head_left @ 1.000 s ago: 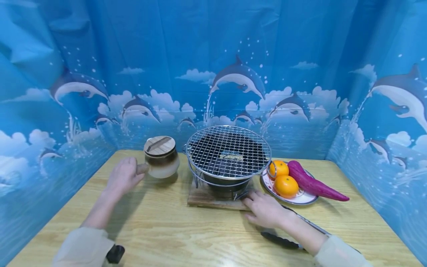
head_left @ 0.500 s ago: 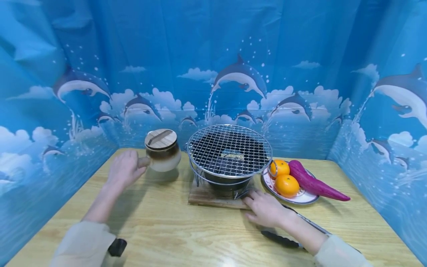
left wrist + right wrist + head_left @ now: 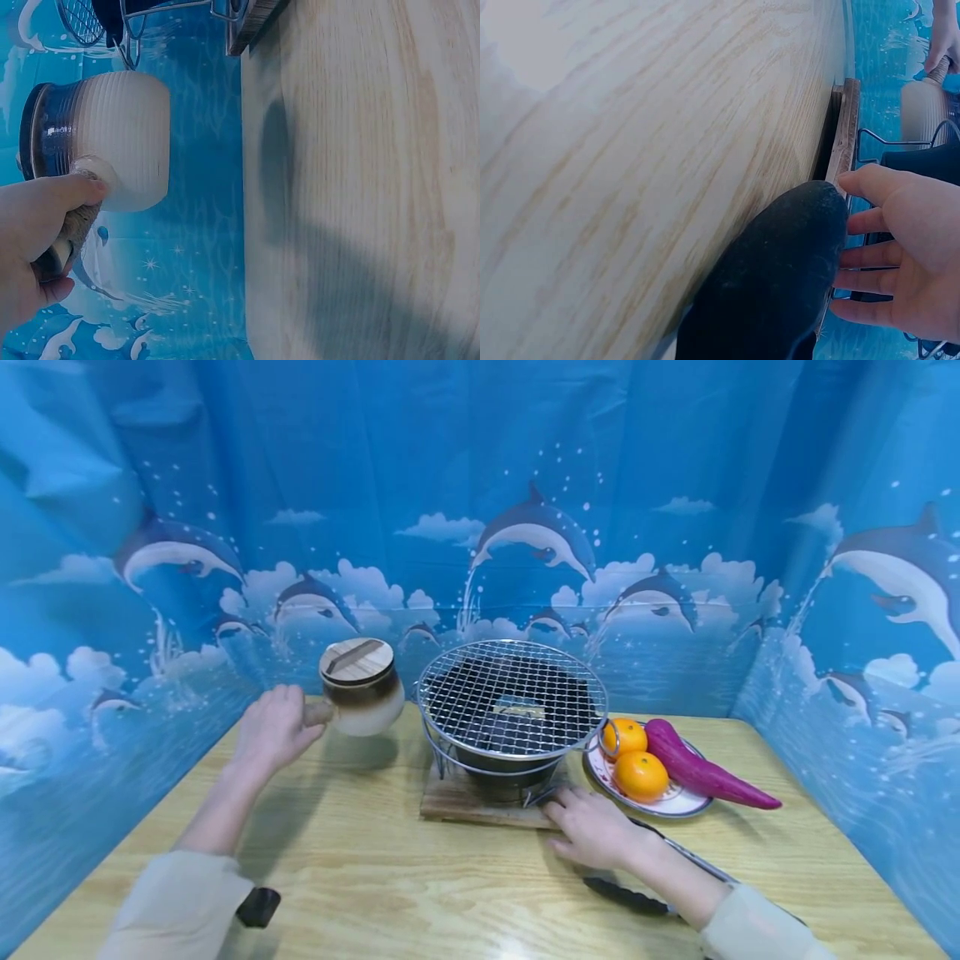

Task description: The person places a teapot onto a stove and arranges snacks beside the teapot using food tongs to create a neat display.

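Clasping the handle [image 3: 318, 713]: left grip [image 3: 273, 727], pot [image 3: 366, 703] aloft just right of it | right grip [image 3: 592, 827]: loosely spread at the board [image 3: 480, 810], tongs [image 3: 630, 897] just beside

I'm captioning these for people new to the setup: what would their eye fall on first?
Probably the bright blue dolphin curtain behind the table. Then the round mesh-topped grill on a wooden board mid-table, and, right of it, a purple vegetable beside two oranges on a plate. At the left, the left hand holds a lidded pot by its handle, raised above the table.
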### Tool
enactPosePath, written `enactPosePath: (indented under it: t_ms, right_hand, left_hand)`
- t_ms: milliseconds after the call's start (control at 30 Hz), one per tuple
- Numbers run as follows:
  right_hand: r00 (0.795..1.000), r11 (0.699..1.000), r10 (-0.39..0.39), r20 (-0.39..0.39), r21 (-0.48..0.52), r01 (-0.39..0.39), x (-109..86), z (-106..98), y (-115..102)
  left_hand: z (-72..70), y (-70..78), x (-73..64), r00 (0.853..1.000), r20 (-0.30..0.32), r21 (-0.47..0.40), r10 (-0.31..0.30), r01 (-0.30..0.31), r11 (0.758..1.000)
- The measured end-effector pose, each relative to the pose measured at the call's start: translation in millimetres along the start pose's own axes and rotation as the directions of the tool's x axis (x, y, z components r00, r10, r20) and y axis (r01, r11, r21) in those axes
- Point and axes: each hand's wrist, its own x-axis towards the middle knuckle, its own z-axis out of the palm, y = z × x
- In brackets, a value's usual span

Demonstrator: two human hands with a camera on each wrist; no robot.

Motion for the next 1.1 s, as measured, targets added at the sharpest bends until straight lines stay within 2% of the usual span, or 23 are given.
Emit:
enactPosePath:
  t_ms: [433,900,1100]
  right_hand:
    - [1.000,1.000,0.000,-0.003,0.004,0.000,0.9,1.3,-0.9]
    - [1.000,1.000,0.001,-0.010,-0.005,-0.001,0.7,2.4,0.7]
    - [1.000,1.000,0.008,-0.006,-0.001,-0.008,1.1,2.6,0.5]
  left_hand:
    - [-14.4,4.8,6.9,1.000,-0.007,0.012,-0.016,0.016,1.000]
    - [-29.2,9.7,15.3,0.999,0.023,0.027,-0.043,0.042,0.999]
    - [-34.8,11.3,17.9,0.999,0.016,0.023,-0.043,0.042,0.999]
